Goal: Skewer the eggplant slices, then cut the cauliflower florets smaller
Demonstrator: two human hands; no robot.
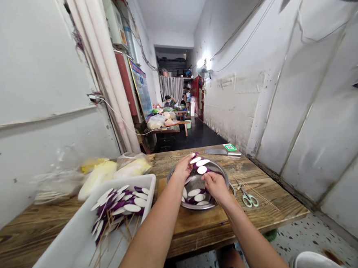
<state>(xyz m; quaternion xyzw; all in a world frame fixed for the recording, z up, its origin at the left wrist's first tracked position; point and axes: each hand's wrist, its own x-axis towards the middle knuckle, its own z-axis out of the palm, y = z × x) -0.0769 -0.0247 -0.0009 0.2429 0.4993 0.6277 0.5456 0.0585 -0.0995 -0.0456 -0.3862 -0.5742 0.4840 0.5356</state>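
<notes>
Over a round metal basin (pixel 222 168), a row of purple-skinned white eggplant slices (pixel 202 163) spans between my hands, lined up like a skewer. My left hand (pixel 184 167) grips the far end of the row, fingers closed on the slices. At the near end, my right hand (pixel 214 184) is closed in a pinch against the last slice; any stick there is hidden by the fingers. More cut eggplant pieces (pixel 199 197) lie in the basin below. A white plastic tub (pixel 77 221) on the left holds a pile of eggplant skewers (pixel 122 203) with bare sticks pointing toward me.
The basin rests on a wooden board (pixel 187 226) on the wooden table. A cleaver (pixel 216 151) lies behind it; scissors (pixel 249 199) and thin bamboo sticks (pixel 262 192) lie right. Plastic bags (pixel 102 173) sit left, a white bucket (pixel 320 262) lower right. A person (pixel 169 101) sits far back.
</notes>
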